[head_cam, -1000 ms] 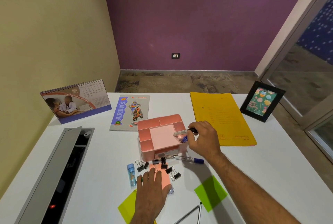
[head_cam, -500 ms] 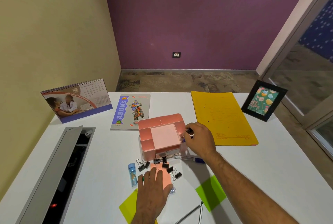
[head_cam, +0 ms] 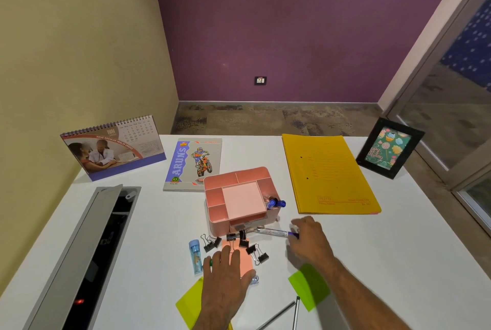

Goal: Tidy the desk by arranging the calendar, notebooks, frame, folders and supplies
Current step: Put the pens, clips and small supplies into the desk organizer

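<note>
A person tidies a white desk (head_cam: 372,250), seen from a camera on their head. At far left a calendar (head_cam: 113,147) stands upright. Just right of it a notebook (head_cam: 192,165) lies flat. In the middle sits a pink organizer (head_cam: 240,196), with blue-capped pens (head_cam: 276,203) already standing in its right compartment. Near its front, black binder clips (head_cam: 256,252) lie scattered around a pink sticky pad (head_cam: 239,258), with a small blue tube (head_cam: 195,256) to their left.

The left hand (head_cam: 227,282) lies flat, palm down, on the pink pad, grip wide and holding nothing. The right hand (head_cam: 309,243) reaches forward, palm down, fingers curled over the capped end of a clear pen (head_cam: 272,232) lying just in front of the organizer. Its grip is narrow; whether it has closed on the pen cannot be told.

The step appears to be lifting this pen into the organizer. It would go best pinched near the cap, raised clear of the clips, then stood beside the other pens.

Farther right, a yellow folder (head_cam: 329,174) lies flat, and a black frame (head_cam: 389,147) stands at the far right corner.
</note>
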The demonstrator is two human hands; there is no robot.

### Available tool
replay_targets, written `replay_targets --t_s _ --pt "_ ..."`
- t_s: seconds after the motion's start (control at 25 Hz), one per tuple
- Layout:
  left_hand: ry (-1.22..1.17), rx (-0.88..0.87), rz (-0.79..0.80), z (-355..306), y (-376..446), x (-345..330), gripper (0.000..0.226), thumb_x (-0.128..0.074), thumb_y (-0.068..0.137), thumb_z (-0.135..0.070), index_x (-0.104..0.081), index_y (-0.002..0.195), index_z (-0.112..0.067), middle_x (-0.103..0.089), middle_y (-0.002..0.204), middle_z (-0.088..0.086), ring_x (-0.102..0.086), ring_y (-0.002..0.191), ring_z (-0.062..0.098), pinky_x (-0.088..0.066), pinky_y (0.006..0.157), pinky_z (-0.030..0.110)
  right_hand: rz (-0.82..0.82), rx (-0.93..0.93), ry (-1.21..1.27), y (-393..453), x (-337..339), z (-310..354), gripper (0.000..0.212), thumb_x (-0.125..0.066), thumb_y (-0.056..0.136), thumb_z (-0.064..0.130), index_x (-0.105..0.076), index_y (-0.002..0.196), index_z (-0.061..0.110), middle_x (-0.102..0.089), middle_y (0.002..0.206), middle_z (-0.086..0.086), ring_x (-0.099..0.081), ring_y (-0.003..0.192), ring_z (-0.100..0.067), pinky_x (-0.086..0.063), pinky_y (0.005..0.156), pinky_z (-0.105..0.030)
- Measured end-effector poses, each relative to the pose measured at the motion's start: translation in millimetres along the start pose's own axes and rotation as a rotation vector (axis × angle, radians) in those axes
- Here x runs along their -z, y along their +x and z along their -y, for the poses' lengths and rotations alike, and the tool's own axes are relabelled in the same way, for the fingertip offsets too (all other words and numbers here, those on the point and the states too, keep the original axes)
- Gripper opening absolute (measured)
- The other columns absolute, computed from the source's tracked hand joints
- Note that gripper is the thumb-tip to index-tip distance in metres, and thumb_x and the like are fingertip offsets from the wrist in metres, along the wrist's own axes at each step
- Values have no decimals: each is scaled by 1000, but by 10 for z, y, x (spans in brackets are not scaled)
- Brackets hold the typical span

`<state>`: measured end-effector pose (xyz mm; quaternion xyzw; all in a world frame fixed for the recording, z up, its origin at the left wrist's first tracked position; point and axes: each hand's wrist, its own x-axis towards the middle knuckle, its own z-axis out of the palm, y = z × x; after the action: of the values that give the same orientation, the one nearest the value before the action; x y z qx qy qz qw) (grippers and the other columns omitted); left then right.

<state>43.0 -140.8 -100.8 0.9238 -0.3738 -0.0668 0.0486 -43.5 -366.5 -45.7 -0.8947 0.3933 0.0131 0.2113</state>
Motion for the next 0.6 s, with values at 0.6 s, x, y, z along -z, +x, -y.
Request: replay_targets --t_s 0.6 --pt "-571 -294 -227 -307 156 576 35 -55 89 -40 -50 122 -32 -51 123 -13 -45 114 8 -36 95 25 -373 250 550 -440 205 116 13 -73 68 23 -75 79 15 -68 72 10 -63 68 -8 -49 59 -15"
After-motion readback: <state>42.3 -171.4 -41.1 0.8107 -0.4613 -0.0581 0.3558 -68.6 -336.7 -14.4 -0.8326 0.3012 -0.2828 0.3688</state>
